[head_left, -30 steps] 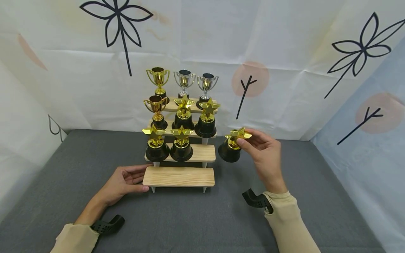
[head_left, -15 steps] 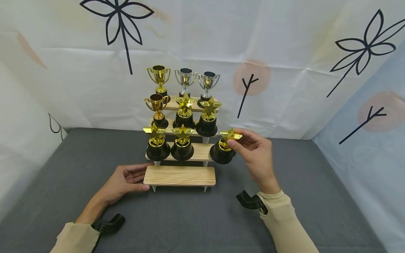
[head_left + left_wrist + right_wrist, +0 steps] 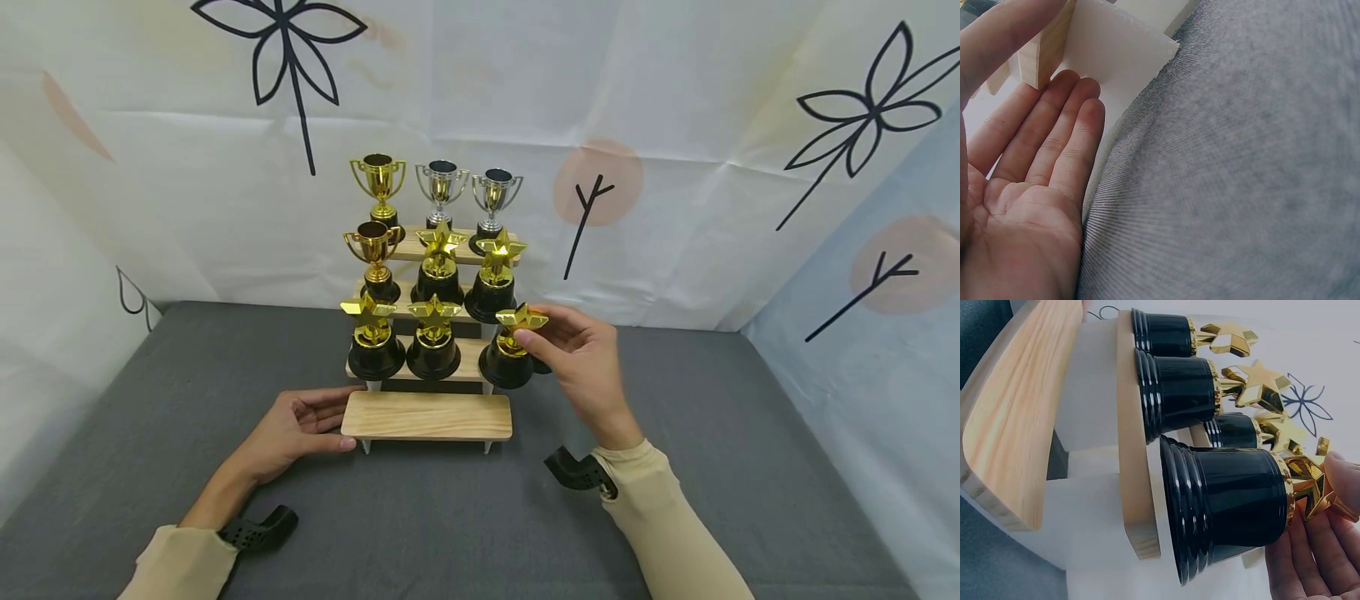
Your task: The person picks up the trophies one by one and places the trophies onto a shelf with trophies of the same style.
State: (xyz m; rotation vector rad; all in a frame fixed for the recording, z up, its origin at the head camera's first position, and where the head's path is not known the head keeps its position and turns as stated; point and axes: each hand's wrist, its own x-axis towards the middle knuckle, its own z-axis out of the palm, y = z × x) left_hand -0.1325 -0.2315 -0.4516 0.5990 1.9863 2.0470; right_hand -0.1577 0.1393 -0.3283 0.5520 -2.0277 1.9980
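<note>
My right hand (image 3: pixel 581 358) pinches a gold star trophy (image 3: pixel 507 358) by its star, thumb on the near side. In the right wrist view the black base of this star trophy (image 3: pixel 1229 500) hangs just off the right end of the second shelf from the front; whether it touches the wood cannot be told. Two more star trophies (image 3: pixel 375 354) stand at the left and middle of that shelf. My left hand (image 3: pixel 300 429) is at the left end of the wooden tiered stand (image 3: pixel 427 417), fingers extended. In the left wrist view its fingertips (image 3: pixel 1065 78) touch the shelf's end.
Two star trophies (image 3: pixel 491 287) and a bronze-coloured cup (image 3: pixel 373 246) occupy the third shelf. On the top shelf stand a gold cup (image 3: pixel 378 179) and two silver cups (image 3: pixel 495 196). Grey cloth (image 3: pixel 435 517) covers the table; a patterned white curtain (image 3: pixel 480 83) hangs behind.
My right hand has carried the star trophy leftward, from beside the stand to the right end of the second shelf. The left hand has stayed at the stand's left side.
</note>
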